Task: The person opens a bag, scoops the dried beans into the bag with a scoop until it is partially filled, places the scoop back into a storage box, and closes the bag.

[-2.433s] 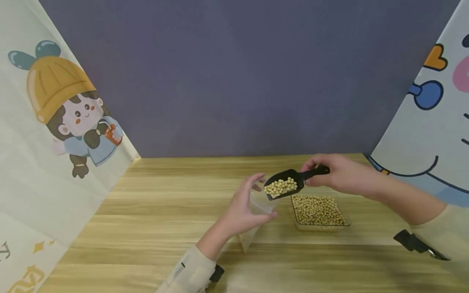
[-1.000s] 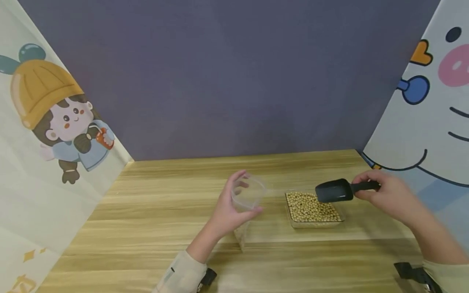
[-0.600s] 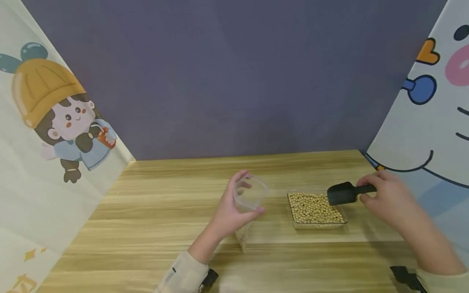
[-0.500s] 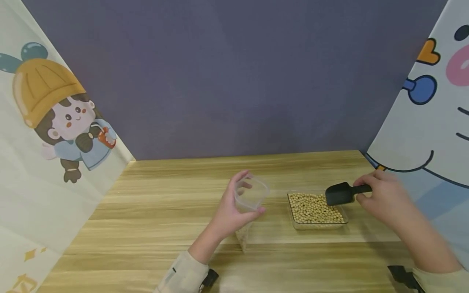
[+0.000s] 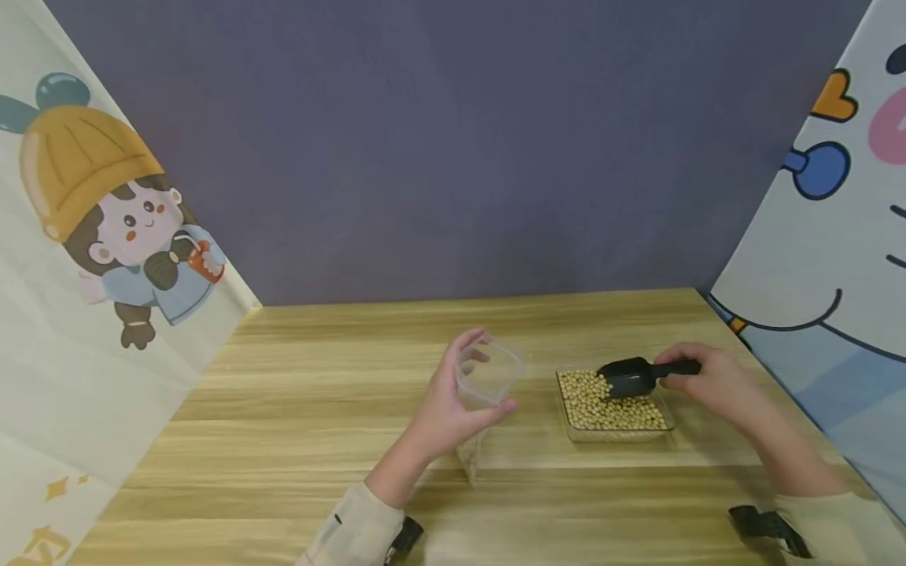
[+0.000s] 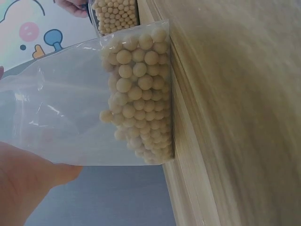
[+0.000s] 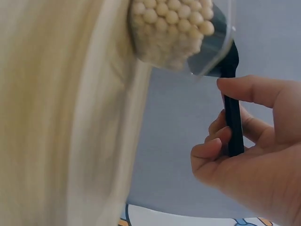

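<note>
My left hand [image 5: 446, 405] grips a clear plastic bag [image 5: 490, 369] round its upper part, thumb and fingers holding the mouth wide. In the left wrist view, soybeans [image 6: 141, 89] fill the bottom of this bag, which stands on the table. My right hand [image 5: 711, 384] pinches the handle of a black scoop [image 5: 632, 380], with the thumb on one side and fingers curled round the other. The scoop's front edge is in the soybeans of a clear rectangular container [image 5: 619, 435], and a few beans lie at its lip. In the right wrist view, the handle [image 7: 233, 125] slopes out over the rim.
The wood-grain table [image 5: 318, 417] runs back to a dark grey-blue wall [image 5: 453, 157]. Printed cartoon panels stand at the left [image 5: 42, 330] and right [image 5: 793, 267]. The bag stands left of the container, with bare wood between them.
The scoop, full of beans at the bag's mouth at first, was later empty over the container's right side. It has since moved left and down into the beans. The left hand stays nearly still.
</note>
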A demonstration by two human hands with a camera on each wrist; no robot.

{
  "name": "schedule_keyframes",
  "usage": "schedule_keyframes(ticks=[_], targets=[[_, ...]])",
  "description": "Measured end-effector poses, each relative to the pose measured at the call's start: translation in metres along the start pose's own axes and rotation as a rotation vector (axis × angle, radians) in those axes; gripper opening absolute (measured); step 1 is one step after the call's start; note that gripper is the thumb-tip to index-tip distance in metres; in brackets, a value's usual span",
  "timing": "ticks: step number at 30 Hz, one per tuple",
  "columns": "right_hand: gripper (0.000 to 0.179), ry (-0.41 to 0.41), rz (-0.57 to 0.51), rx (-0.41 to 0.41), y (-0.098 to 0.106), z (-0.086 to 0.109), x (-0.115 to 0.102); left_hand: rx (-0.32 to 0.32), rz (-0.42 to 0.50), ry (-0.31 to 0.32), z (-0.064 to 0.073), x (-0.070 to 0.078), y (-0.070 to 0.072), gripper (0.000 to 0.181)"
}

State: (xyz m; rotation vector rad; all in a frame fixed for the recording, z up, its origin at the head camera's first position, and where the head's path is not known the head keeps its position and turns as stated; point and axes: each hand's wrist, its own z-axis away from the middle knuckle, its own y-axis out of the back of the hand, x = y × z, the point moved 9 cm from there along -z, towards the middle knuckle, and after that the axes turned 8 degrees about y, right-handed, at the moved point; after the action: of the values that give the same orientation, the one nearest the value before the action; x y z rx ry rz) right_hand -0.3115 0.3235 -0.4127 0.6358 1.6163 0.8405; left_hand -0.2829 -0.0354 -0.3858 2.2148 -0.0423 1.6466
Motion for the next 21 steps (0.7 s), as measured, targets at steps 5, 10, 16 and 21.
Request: schedule_keyframes(ticks=[5,10,16,21], targets=[[0.041,-0.024,-0.092,-0.047,-0.014,-0.001,0.0,0.006,-0.012,0.016,0.0,0.001,0.001,0.1],[0.042,-0.03,-0.185,-0.105,-0.028,0.001,0.0,0.011,-0.036,0.013,0.001,0.002,0.0,0.1],[0.048,-0.049,-0.253,-0.144,-0.037,0.003,0.001,0.001,-0.045,-0.028,0.0,0.005,-0.002,0.1],[0.053,-0.039,-0.265,-0.169,-0.04,0.004,0.0,-0.006,-0.037,-0.025,0.001,0.004,-0.003,0.1]])
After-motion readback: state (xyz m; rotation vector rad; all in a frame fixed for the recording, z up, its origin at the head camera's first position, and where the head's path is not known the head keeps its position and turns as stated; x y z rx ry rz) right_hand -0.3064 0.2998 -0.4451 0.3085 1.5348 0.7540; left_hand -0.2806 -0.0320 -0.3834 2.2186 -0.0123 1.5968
